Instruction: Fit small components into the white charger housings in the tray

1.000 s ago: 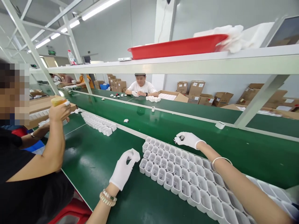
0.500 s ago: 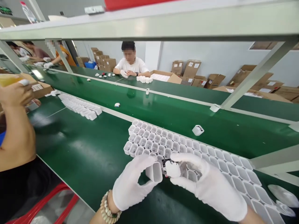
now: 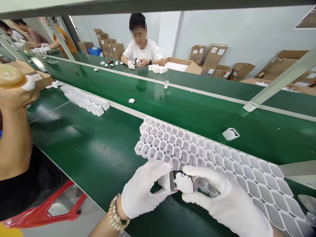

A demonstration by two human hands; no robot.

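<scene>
A white cloth glove (image 3: 134, 197) covers the left hand (image 3: 146, 187), its cuff (image 3: 125, 204) ending beside a beaded bracelet (image 3: 115, 214); the beads (image 3: 113, 212) are rounded, cream to tan, some darker; the forearm (image 3: 101, 227) on the bracelet's other side is bare; a matching glove (image 3: 237, 207), creased, covers the right hand (image 3: 225, 197), well apart from the bracelet.

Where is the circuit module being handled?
At lower centre of the head view: the right hand holds the circuit module at the mouth of the white housing in the left hand.

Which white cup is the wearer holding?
The tipped cup in the left hand, its mouth facing the white part in the right hand; the cups in rows stand upright.
</scene>
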